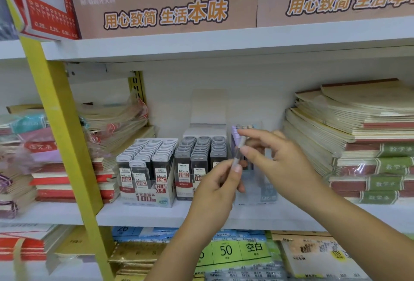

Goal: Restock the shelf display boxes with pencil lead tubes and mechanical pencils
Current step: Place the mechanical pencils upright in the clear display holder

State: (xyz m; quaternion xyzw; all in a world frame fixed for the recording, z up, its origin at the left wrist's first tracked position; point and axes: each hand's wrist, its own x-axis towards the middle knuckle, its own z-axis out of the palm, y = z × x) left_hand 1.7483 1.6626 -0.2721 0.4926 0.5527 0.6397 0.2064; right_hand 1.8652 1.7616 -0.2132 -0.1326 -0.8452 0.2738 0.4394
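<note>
Two display boxes of pencil lead tubes stand on the middle shelf: a 0.5 HB box [147, 197] on the left and a 0.7 box [186, 188] beside it, both packed with dark tubes. To their right is a clear box of pastel mechanical pencils [257, 193]. A pale, translucent mechanical pencil [239, 149] is held upright in front of that box. My left hand [215, 191] pinches its lower end. My right hand [275, 157] grips its upper part between thumb and forefinger.
Stacks of notebooks fill the shelf at the left [56, 182] and at the right [363, 146]. A yellow upright post [67, 137] runs down the left. Brown cardboard boxes [165, 9] sit on the shelf above. Packs of paper goods [235, 251] lie on the shelf below.
</note>
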